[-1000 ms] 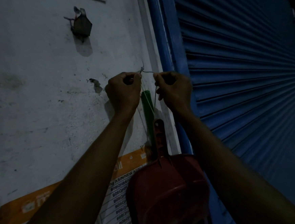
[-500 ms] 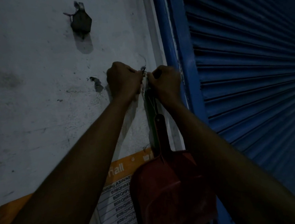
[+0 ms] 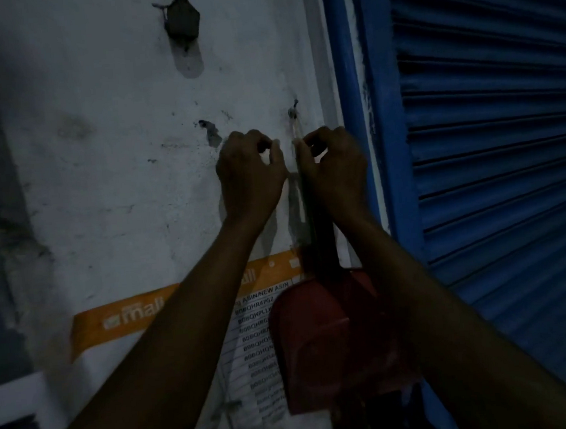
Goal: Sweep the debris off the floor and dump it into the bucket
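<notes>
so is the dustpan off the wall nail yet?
No, the red dustpan hangs by its string from the nail, with both hands just below the nail.

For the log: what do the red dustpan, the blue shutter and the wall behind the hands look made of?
Red dustpan: likely moulded plastic, one uniform colour, dull sheen, smooth rounded edges.
Blue shutter: probably painted metal, with regular horizontal ribbed slats inside a blue frame.
Wall: looks like whitewashed plaster or masonry, matte, scuffed and chipped, with a nail driven in. Dim light leaves all three uncertain.
</notes>
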A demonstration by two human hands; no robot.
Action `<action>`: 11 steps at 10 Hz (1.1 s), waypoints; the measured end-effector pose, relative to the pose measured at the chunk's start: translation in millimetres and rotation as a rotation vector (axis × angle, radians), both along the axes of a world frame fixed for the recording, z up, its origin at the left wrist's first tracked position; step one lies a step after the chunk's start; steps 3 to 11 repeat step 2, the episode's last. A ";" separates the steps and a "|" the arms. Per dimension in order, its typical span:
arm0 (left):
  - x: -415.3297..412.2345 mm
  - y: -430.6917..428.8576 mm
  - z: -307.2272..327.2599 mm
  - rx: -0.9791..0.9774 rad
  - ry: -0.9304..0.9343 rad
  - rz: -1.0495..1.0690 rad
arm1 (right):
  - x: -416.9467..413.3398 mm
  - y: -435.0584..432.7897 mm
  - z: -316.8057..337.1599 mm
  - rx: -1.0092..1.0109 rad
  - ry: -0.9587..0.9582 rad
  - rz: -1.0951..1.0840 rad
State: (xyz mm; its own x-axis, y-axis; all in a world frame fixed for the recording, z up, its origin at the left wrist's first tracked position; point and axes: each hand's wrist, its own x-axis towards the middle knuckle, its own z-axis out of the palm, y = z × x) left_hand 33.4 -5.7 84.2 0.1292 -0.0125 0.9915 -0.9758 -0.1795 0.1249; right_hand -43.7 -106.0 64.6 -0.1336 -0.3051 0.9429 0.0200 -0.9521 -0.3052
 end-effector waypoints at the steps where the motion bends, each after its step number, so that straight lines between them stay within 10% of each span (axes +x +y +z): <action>1: 9.4 41.5 -36.7 -0.054 -0.125 0.172 | 9.9 27.2 -27.4 -0.044 0.061 0.030; 11: 11.2 72.9 -57.8 -0.007 -0.168 0.309 | 13.3 49.1 -47.5 -0.093 0.094 0.074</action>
